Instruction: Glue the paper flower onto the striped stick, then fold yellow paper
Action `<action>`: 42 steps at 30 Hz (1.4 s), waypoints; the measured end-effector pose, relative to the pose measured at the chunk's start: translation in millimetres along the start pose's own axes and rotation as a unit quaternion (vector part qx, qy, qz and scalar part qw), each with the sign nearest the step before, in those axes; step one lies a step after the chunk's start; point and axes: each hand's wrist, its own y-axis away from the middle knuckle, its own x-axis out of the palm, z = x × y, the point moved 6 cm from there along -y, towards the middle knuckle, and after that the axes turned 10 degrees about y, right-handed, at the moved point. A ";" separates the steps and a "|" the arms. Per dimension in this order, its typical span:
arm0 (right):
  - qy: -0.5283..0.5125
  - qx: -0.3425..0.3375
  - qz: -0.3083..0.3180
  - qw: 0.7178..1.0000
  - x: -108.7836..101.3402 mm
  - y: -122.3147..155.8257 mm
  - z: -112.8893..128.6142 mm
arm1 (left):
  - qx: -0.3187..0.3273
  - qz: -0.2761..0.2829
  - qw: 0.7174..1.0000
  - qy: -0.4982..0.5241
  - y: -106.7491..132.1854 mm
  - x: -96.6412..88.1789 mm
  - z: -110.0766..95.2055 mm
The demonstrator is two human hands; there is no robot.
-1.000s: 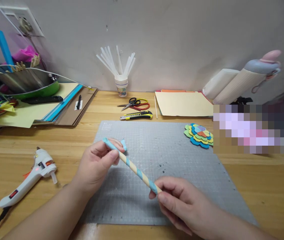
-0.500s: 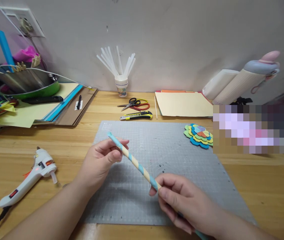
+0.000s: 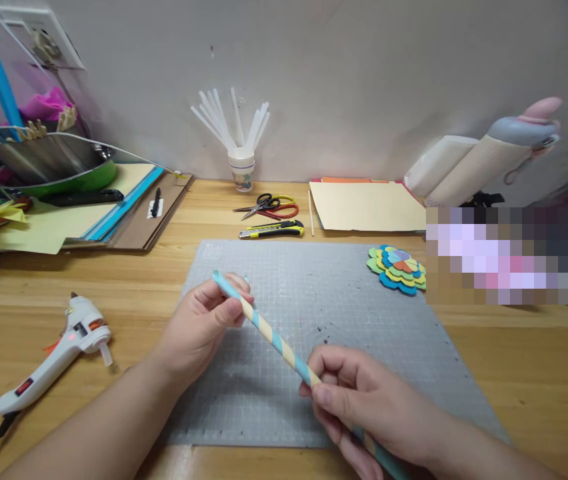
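A thin stick wrapped in blue and cream spiral stripes (image 3: 274,341) slants over the grey cutting mat (image 3: 344,313). My left hand (image 3: 201,327) pinches its upper end between thumb and fingers, with a scrap of blue paper showing behind the fingers. My right hand (image 3: 364,400) is closed round the lower part, and the stick's tail comes out below the palm toward the bottom edge. A layered paper flower (image 3: 398,268) in blue, green, yellow and orange lies on the mat's far right corner.
A white hot glue gun (image 3: 51,353) lies on the wooden table at left. Scissors (image 3: 267,207) and a yellow utility knife (image 3: 271,231) lie behind the mat, with a cup of glue sticks (image 3: 241,170). Paper stacks (image 3: 367,207) and a pan (image 3: 49,163) sit farther back.
The stick has slid down through my right hand, so more of it shows below the palm. Both hands keep their grip; the loose blue paper end by my left fingers has been tucked in.
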 end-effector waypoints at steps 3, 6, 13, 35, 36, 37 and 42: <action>0.008 -0.004 -0.030 1.000 -6.0 -2.4 0.5 | -0.013 -0.067 0.998 -0.011 -2.5 -8.9 2.3; 0.039 0.003 -0.058 0.998 -13.7 -3.2 1.6 | -0.005 -0.101 0.995 -0.025 -5.6 -15.5 0.3; 0.190 0.022 -0.087 0.978 -34.5 0.1 11.8 | 0.012 -0.128 0.991 -0.030 -11.4 -22.3 -8.3; -0.123 -0.228 -0.292 0.921 -94.2 0.2 43.6 | -0.198 0.147 0.958 -0.147 21.9 30.2 34.8; -0.120 -0.212 -0.272 0.931 -88.2 -3.9 40.5 | -0.194 0.172 0.951 -0.168 25.5 36.1 36.9; -0.119 -0.199 -0.256 0.939 -83.3 -6.8 38.0 | -0.167 0.197 0.944 -0.206 26.7 40.5 35.5; -0.147 -0.126 -0.212 0.958 -77.5 -9.7 28.9 | 0.082 0.066 0.855 -0.508 5.6 13.6 -2.1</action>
